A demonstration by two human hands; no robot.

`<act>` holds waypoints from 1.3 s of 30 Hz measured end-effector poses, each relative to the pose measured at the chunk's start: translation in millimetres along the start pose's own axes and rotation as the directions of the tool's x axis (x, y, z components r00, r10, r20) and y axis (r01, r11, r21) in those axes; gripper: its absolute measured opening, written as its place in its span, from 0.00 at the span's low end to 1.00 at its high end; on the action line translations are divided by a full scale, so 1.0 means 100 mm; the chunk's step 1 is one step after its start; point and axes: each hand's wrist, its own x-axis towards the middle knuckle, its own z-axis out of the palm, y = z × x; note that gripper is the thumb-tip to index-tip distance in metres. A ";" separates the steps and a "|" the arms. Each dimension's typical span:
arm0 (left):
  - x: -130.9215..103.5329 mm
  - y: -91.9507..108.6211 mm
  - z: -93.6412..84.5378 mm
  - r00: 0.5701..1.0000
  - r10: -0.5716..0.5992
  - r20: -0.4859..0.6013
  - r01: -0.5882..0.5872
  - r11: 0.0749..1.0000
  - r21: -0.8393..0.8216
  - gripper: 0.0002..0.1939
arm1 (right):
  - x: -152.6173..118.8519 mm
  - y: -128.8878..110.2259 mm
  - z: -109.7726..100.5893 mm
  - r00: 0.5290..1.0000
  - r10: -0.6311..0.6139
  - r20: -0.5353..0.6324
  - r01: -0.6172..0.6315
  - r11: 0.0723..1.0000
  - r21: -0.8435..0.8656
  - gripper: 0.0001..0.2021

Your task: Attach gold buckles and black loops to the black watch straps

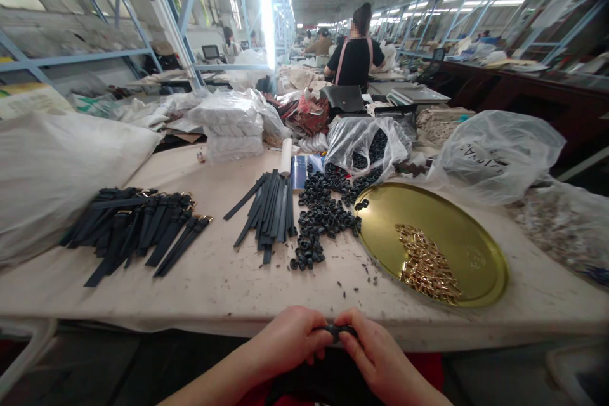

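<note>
Both hands meet at the table's front edge. My left hand (301,335) and my right hand (368,344) pinch a small black strap piece (335,332) from either side; most of it hides behind the fingers. Beyond the hands lies a heap of small black strap loops (326,212). To its left is a fanned bundle of flat black straps (273,209). Gold-coloured metal buckles (428,266) are piled on a round gold tray (480,228) at the right. Farther left, black straps with gold buckles (143,222) lie in a row.
A clear plastic bag (366,146) of black loops stands behind the heap, near a white roll (286,157) and a blue booklet (299,171). Wrapped white packs (233,124) sit at the back. Small black scraps dot the pale tabletop (200,298). A person (354,54) works farther off.
</note>
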 end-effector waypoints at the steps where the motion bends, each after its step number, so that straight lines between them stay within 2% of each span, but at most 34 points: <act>1: 0.00 0.02 0.01 1.000 0.021 0.002 -0.021 1.000 0.012 0.16 | -0.01 -0.01 0.00 1.000 -0.019 0.013 0.018 1.000 0.010 0.07; 5: 0.05 0.03 0.02 0.996 0.093 -0.012 -0.091 0.992 0.092 0.16 | 0.00 0.02 0.05 0.999 -0.019 -0.030 0.022 0.996 0.088 0.10; 7: 0.10 0.02 0.00 0.988 0.117 -0.098 -0.091 0.968 0.235 0.16 | 0.08 0.09 0.05 0.994 0.045 -0.096 -0.039 0.997 0.068 0.12; 9: 0.18 0.01 -0.07 0.959 0.172 -0.226 -0.072 0.917 0.393 0.14 | 0.24 0.17 0.02 0.978 0.082 -0.191 -0.092 0.995 -0.041 0.13; 11: 0.25 0.00 -0.23 0.904 0.223 -0.364 -0.014 0.868 0.497 0.12 | 0.43 0.27 -0.01 0.951 0.052 -0.305 -0.116 0.974 -0.196 0.15; 13: 0.33 -0.02 -0.47 0.837 0.244 -0.490 0.079 0.832 0.549 0.11 | 0.59 0.35 -0.03 0.919 -0.003 -0.394 -0.125 0.946 -0.299 0.15; 17: 0.51 -0.10 -1.07 0.725 0.163 -0.670 0.304 0.797 0.523 0.13 | 0.70 0.49 0.00 0.861 -0.077 -0.503 -0.102 0.943 -0.317 0.12; 19: 0.62 -0.15 -1.29 0.682 0.089 -0.726 0.401 0.785 0.473 0.13 | 0.68 0.53 0.02 0.843 -0.091 -0.531 -0.089 0.949 -0.304 0.11; 22: 0.76 -0.20 -1.46 0.638 0.000 -0.770 0.486 0.776 0.403 0.12 | 0.65 0.57 0.05 0.844 -0.082 -0.530 -0.081 0.957 -0.277 0.10; 25: 0.77 -0.19 -1.50 0.623 -0.026 -0.781 0.490 0.792 0.365 0.10 | 0.64 0.60 0.08 0.840 -0.065 -0.538 -0.074 0.969 -0.234 0.10; 28: 0.61 -0.13 -1.41 0.645 0.010 -0.764 0.416 0.834 0.363 0.08 | 0.63 0.60 0.05 0.803 -0.050 -0.594 -0.044 0.989 -0.143 0.11; 30: 0.44 -0.09 -1.25 0.687 0.047 -0.725 0.331 0.868 0.370 0.08 | 0.63 0.55 -0.02 0.768 0.020 -0.640 -0.039 0.999 -0.015 0.13; 32: 0.24 -0.06 -1.01 0.757 0.072 -0.650 0.229 0.902 0.366 0.06 | 0.64 0.45 -0.14 0.751 0.124 -0.649 -0.003 0.983 0.183 0.18; 34: 0.07 -0.04 -0.73 0.853 0.074 -0.517 0.113 0.940 0.321 0.04 | 0.68 0.31 -0.23 0.777 0.195 -0.598 0.057 0.925 0.376 0.23; 35: 0.02 -0.04 -0.59 0.921 0.065 -0.384 0.000 0.986 0.168 0.03 | 0.71 0.23 -0.26 0.802 0.210 -0.559 0.067 0.898 0.434 0.23; 36: -0.02 -0.05 -0.46 0.954 0.049 -0.297 -0.049 0.999 0.008 0.03 | 0.74 0.17 -0.27 0.829 0.219 -0.514 0.053 0.885 0.463 0.21; 37: -0.02 -0.05 -0.35 0.976 0.038 -0.215 -0.073 0.985 -0.159 0.07 | 0.77 0.11 -0.26 0.859 0.215 -0.465 0.030 0.885 0.465 0.18; 39: 0.04 -0.06 -0.19 0.995 0.025 -0.099 -0.067 0.887 -0.456 0.11 | 0.84 0.05 -0.21 0.921 0.163 -0.353 -0.024 0.929 0.369 0.15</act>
